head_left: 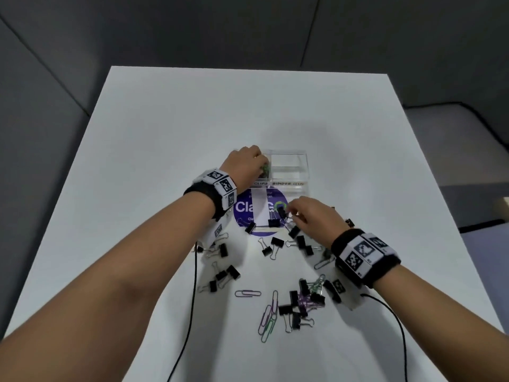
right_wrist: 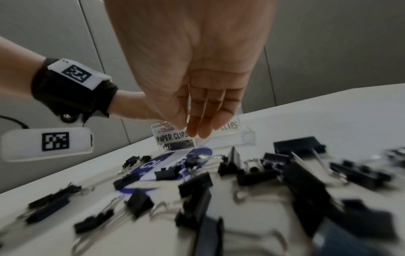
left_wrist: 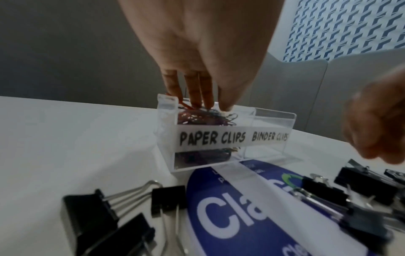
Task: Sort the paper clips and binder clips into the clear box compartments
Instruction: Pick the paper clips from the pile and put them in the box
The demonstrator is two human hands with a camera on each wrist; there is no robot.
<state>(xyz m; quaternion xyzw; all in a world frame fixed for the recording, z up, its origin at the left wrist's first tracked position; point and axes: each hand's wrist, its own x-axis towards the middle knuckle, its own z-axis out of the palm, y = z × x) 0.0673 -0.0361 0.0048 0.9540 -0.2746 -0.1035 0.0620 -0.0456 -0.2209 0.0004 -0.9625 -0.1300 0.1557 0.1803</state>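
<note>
The clear box (head_left: 303,166) stands mid-table, labelled "PAPER CLIPS" on the left and "BINDER CLIPS" on the right. Its left compartment holds a pile of coloured paper clips (left_wrist: 203,119); the right compartment (left_wrist: 269,143) looks bare. My left hand (head_left: 263,168) reaches down into the left compartment, and its fingertips (left_wrist: 195,104) and thumb pinch paper clips at the top of the pile. My right hand (head_left: 290,215) hovers with straight fingers (right_wrist: 197,131) over black binder clips (head_left: 276,241) in front of the box, holding nothing.
A round blue sticker (head_left: 245,208) lies just in front of the box. Several binder clips (head_left: 223,274) and coloured paper clips (head_left: 268,315) are scattered over the near half of the white table (head_left: 165,133). Black wrist cables (head_left: 192,299) trail toward me.
</note>
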